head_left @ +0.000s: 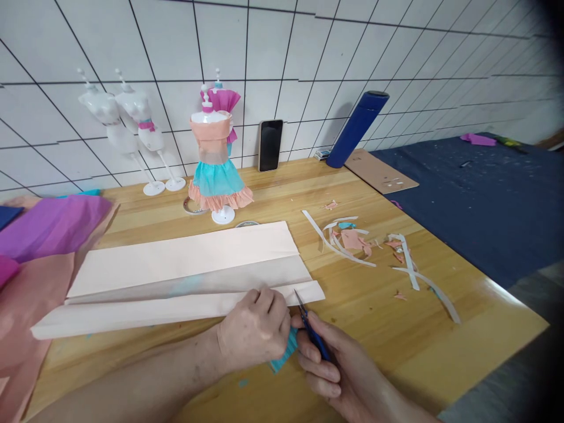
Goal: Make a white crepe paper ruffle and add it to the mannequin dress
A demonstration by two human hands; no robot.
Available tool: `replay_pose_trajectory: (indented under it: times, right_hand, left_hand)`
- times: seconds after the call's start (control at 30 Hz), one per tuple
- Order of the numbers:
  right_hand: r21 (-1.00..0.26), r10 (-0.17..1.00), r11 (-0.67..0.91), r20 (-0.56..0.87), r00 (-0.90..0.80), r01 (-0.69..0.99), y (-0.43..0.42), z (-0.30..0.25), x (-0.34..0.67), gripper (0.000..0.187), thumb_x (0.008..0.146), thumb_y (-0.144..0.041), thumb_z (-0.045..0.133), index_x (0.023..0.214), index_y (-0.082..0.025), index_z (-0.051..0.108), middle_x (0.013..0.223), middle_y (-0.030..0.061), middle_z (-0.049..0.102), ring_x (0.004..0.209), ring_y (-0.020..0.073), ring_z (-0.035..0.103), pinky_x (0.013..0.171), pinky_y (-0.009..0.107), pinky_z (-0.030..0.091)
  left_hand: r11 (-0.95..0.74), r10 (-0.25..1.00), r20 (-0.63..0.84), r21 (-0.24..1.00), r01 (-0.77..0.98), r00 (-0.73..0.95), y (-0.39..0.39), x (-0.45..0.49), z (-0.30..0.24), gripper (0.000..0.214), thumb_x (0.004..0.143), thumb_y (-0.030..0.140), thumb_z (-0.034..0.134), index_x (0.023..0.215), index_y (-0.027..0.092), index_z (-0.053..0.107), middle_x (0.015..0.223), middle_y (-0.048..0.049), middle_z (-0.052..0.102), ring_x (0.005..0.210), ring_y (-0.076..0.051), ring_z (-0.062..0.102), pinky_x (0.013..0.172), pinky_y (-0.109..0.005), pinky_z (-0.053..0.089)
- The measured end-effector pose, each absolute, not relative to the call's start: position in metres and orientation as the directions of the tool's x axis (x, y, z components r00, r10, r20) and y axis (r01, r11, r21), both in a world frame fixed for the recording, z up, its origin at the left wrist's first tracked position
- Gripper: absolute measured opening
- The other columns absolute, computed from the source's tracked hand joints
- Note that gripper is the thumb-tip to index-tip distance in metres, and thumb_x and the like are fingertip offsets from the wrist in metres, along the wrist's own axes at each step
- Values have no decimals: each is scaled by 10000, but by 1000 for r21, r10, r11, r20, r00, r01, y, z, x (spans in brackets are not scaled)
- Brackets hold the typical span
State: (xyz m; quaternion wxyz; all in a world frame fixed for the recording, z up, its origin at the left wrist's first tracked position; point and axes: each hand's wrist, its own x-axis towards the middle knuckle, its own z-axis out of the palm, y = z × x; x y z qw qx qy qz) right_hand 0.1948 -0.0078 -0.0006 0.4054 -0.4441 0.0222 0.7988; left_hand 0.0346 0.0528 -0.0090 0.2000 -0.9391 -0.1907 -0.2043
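Note:
My left hand (258, 323) is closed, its curled fingers gathered over the front edge of a long pale sheet of folded paper (189, 247). A crinkled teal strip of crepe paper (285, 352) sticks out beneath those fingers, pinched there. My right hand (326, 364) grips slim blue-handled snips (314, 335), whose dark pointed tips slant up and left beside my left fingertips. Where the tips meet the teal strip is hidden. Behind the sheet stands a small white dress form (224, 214) wearing a peach top (211, 141) and a ruffled teal-and-peach skirt (220, 182).
Bare white dress forms (123, 138) stand at the back left, another in magenta (224, 98) behind the dressed one. A phone (270, 145) and blue bottle (356, 129) lean against the tiles. Paper scraps (352, 238) lie right; purple and peach sheets (53, 223) left.

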Motion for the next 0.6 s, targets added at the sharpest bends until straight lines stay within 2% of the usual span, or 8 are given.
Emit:
replay_pose_trajectory:
  times: [0.6]
  right_hand:
    - [-344,633,-646,-740,-227,-681,-7,1,191,433,490,-400,869,717,-152,595,411,-89,463,302,-26,234,306,111,111]
  left_hand:
    - [-853,309,433,-268,449,846,53,36,-9,161,859,120,430,712,129,494,686,-80,582,640,-203,571,465,-281,379]
